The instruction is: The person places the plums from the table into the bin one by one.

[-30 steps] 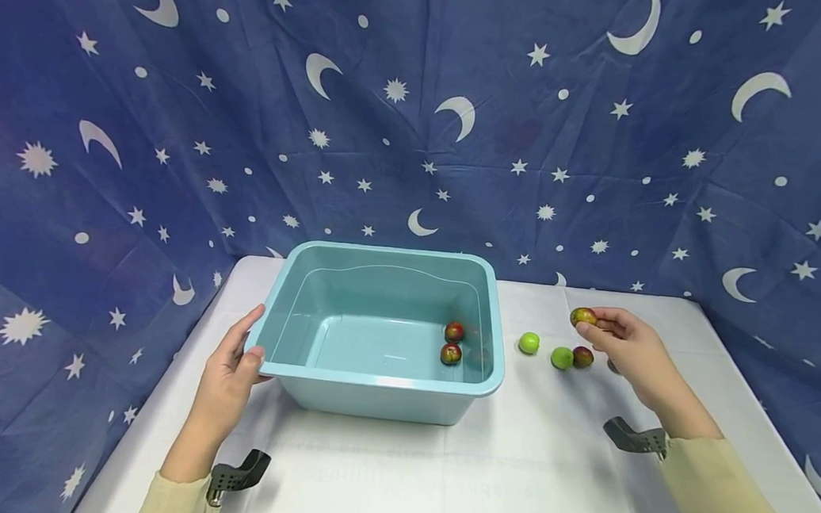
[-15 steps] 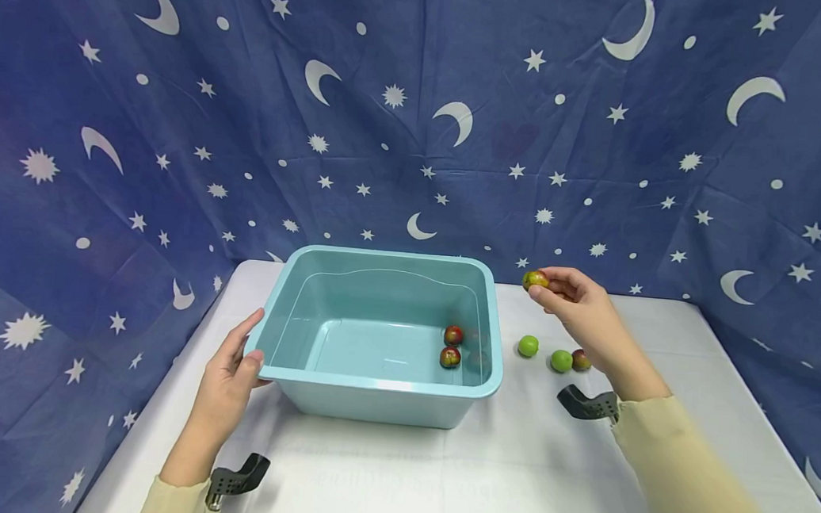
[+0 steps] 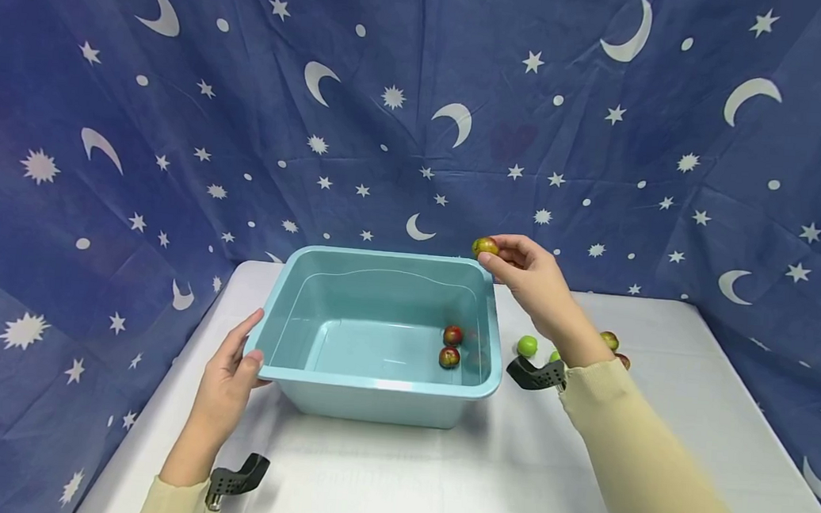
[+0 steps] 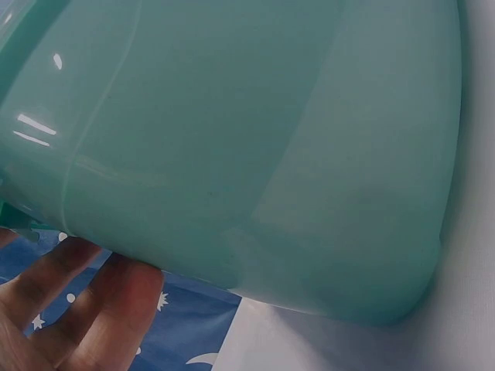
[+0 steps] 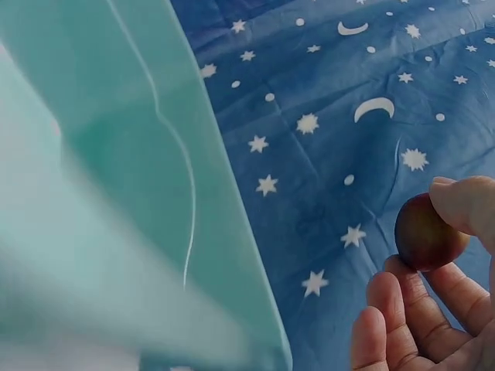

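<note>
My left hand (image 3: 227,375) grips the left side of a light blue plastic basin (image 3: 380,383), thumb over the rim and fingers beneath it outside. In the left wrist view, fingers (image 4: 131,305) lie against the basin's wall (image 4: 232,139). Between thumb and fingertips, my right hand (image 3: 533,281) pinches a small red and yellow-green fruit (image 3: 486,247), held up at the basin's back right corner. From the right wrist this fruit (image 5: 427,233) looks dark red and round. Two similar reddish fruits (image 3: 452,336) lie inside on the basin's floor, near its right wall.
On the white-covered table (image 3: 381,477), right of the basin, lie a bright green round fruit (image 3: 527,346) and more small fruits (image 3: 610,340), partly behind my right forearm. A blue cloth (image 3: 391,128) with moons and stars hangs behind and along the sides.
My right hand has carried the pinched fruit leftward and up, from over the loose fruits to the basin's back right corner. My left hand keeps its grip on the rim.
</note>
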A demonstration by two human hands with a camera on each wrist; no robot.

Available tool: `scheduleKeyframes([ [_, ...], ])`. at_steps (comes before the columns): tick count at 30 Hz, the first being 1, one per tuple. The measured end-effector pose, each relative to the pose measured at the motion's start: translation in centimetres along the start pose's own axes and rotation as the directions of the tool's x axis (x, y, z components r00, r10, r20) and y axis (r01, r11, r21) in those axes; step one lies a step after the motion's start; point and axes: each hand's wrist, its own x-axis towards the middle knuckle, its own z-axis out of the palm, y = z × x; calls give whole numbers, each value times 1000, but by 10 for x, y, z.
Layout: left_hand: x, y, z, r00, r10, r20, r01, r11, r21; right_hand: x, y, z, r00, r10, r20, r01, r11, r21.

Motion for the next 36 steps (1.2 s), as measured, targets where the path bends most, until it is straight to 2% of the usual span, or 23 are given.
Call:
scheduleKeyframes([
  [7,0,-1,0,1000,3,1,-3,1000,-6,15,-9,18,999,-29,21,29,999,-23],
  [12,0,-1,1,1000,4,2,-4,1000,-3,24,-12,30,996,-64,60,73,986,-151],
  [20,-1,0,0,1000,-2,-1,2,1000,6,34,-20,51,984,-91,152,139,928,-345],
  [27,-1,-1,-1,1000,5,4,-5,1000,22,38,-20,66,966,-60,251,166,889,-427],
  [36,0,0,-1,1000,1,5,-1,1000,16,37,-15,84,940,-33,339,226,804,-549],
])
